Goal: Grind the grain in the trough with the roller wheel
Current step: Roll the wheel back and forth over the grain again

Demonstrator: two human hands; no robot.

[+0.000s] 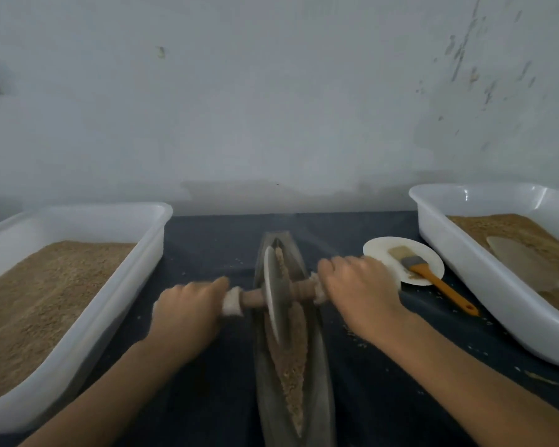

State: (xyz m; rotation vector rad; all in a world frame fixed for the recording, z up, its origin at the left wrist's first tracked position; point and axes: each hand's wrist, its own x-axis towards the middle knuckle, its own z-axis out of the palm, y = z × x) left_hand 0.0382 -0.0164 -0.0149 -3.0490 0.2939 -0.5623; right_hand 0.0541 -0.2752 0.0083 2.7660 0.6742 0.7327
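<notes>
Leftmost, a tub of grain, then left hand curled round the padded axle end. Centre: wheel upright in the trough, standing in grain about midway along. Looks heavy, stiff, thin-rimmed, likely to tip; best held at both axle ends, pressed evenly. Right hand wrapped round the other end; beyond, brush on plate.

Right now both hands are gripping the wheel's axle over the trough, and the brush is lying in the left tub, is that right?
Not quite. The head view shows the brush lying on the small white plate, beside the right tub, not in the left tub. The rest holds: the left hand and right hand grip the wheel's axle over the trough.
</notes>
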